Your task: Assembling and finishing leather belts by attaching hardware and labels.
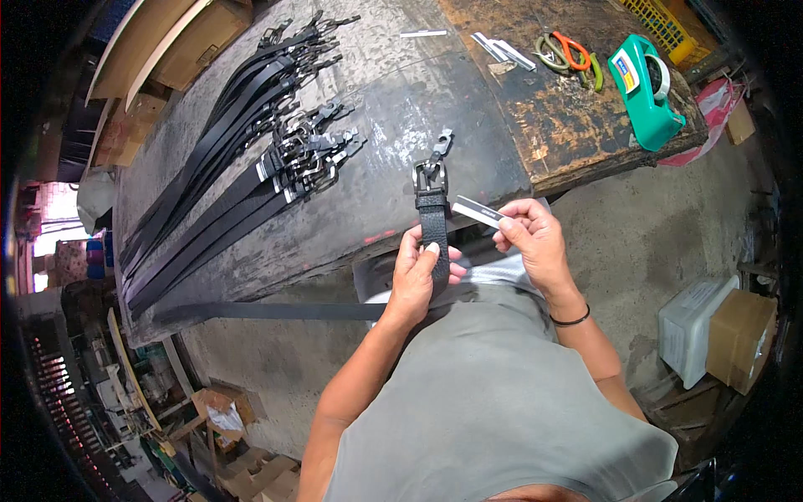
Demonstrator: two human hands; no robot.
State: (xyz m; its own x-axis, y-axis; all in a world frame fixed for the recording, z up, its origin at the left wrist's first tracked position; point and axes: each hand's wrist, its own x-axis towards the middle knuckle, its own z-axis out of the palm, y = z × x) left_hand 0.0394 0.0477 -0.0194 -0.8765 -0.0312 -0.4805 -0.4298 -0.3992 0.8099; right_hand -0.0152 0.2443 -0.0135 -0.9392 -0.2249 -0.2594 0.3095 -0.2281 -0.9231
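Note:
My left hand [416, 272] is closed around a black leather belt [432, 224] just below its buckle. The metal buckle [431, 177] lies at the table's near edge, with a small metal hook piece [442, 142] beyond it. From my hand the belt's strap runs left to the table corner. In my right hand [535, 238], a white-and-black label strip [479, 212] is pinched between thumb and fingers. The strip's free end points toward the belt, close to the buckle but apart from it.
Two bundles of black belts [219, 197] lie on the left of the dark table [376, 100]. On the wooden part are loose label strips [504, 52], scissors with orange and green handles [574, 52] and a green tape dispenser [648, 96]. Boxes [740, 339] stand at the right.

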